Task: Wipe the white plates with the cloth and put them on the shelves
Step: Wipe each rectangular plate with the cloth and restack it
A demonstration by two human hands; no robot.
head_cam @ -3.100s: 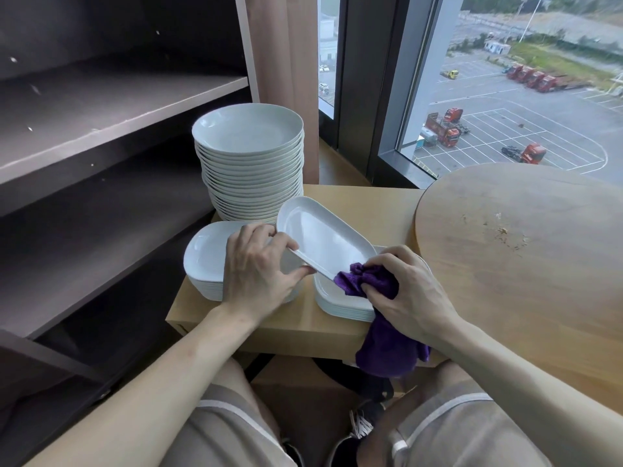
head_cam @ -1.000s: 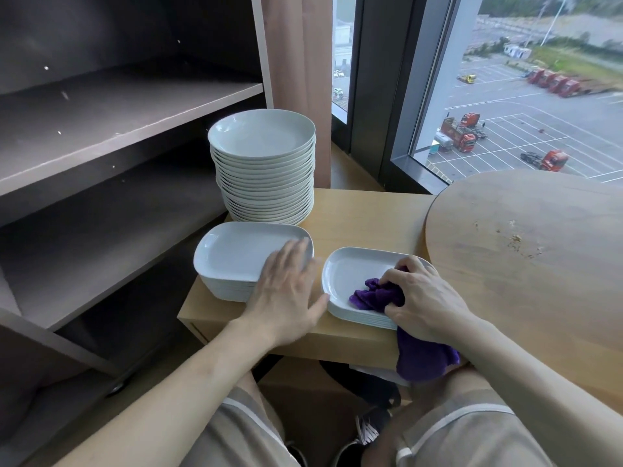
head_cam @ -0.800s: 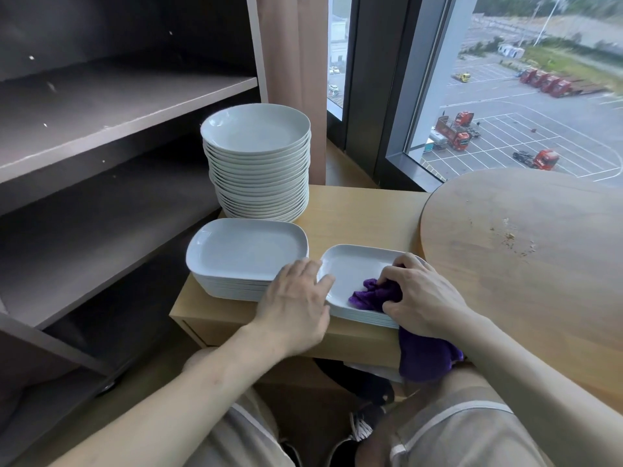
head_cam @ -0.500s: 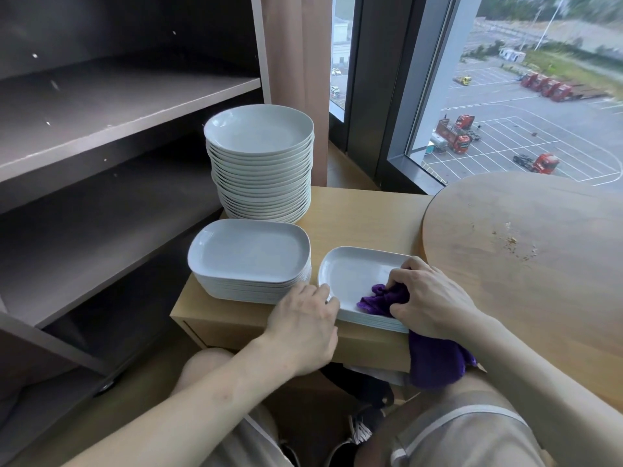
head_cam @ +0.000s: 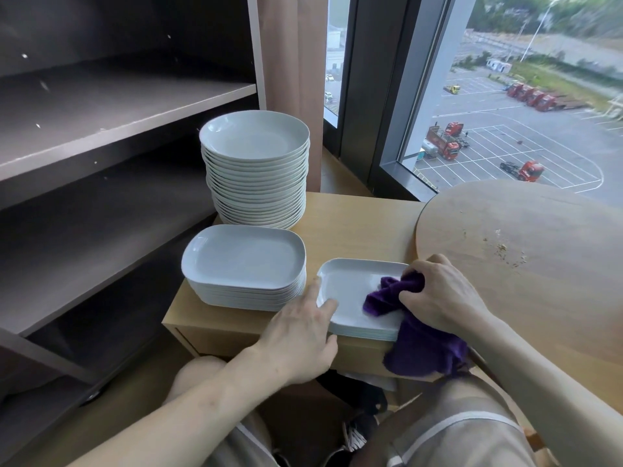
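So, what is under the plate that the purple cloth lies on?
More white plates: stacked rims show at its near edge, on the wooden cabinet. The purple cloth and right hand cover the right corner.

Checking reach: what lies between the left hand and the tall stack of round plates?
Head view: a stack of rectangular plates sits between the left hand and the round plates.

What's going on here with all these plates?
A person is wiping white plates. The right hand grips a purple cloth and presses it on the top plate of a short stack, while the left hand rests on that plate's left rim. A stack of rectangular plates and a tall stack of round plates stand beside it on the cabinet, none on the shelves.
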